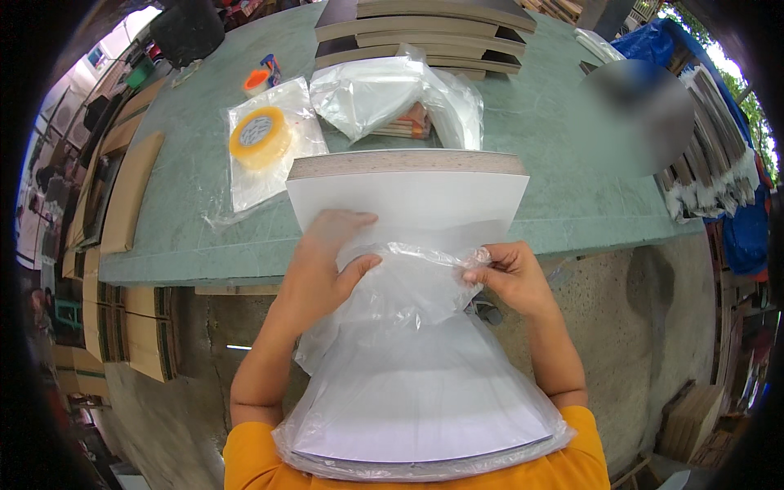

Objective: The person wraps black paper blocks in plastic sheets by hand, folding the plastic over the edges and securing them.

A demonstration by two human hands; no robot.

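Observation:
A thick stack of white boards (416, 192) slants from the near edge of the green table (547, 90) toward my body. A clear plastic bag (416, 351) covers its near part, while its far end is bare. My left hand (331, 257) is at the stack's left side by the bag's mouth, fingers stretched and thumb apart; the fingertips are slightly blurred. At the right side, my right hand (516, 276) pinches the bunched rim of the bag between thumb and fingers.
Beyond the stack lie folded clear bags (367, 94), a yellow tape roll (275, 140) on a flat plastic packet (249, 192), and a small orange roll (256, 80). Dark-topped boards (425, 33) are piled at the back. Wrapped boards (710, 139) stand right; cardboard bundles (135, 192) stand left.

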